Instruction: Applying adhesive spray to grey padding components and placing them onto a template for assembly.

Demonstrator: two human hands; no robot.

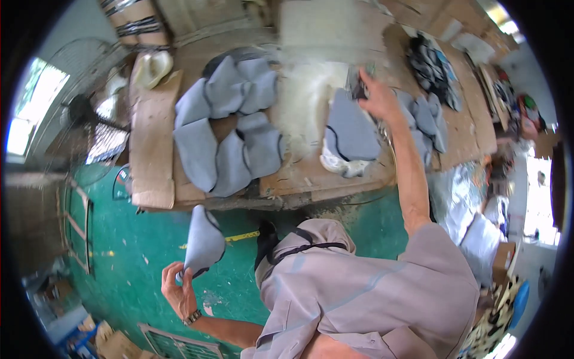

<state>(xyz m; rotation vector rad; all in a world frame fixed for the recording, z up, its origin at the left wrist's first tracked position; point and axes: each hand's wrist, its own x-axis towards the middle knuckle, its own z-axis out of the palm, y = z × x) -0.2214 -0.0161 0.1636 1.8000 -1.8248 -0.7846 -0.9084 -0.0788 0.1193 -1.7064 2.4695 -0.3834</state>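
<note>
My left hand point(177, 286) pinches the lower end of a curved grey fabric piece point(204, 239) with black edging. It holds this piece up over the floor, left of my body and apart from the table. My right hand point(379, 100) reaches across the table, fingers bent round a small dark, shiny object point(357, 85) whose kind I cannot make out. Just below that hand lies a grey fabric piece point(351, 130) with black edging, on top of a whitish padded form point(336, 166). Several similar grey pieces point(197, 154) form a ring on the table's left side.
Cardboard point(153, 143) covers the worktable. More grey pieces point(426, 116) and a dark bundle point(431, 67) lie at the right. A cream-coloured moulded form point(153, 69) sits at the far left corner. A fan point(84, 110) stands left of the table, above the green floor point(137, 236).
</note>
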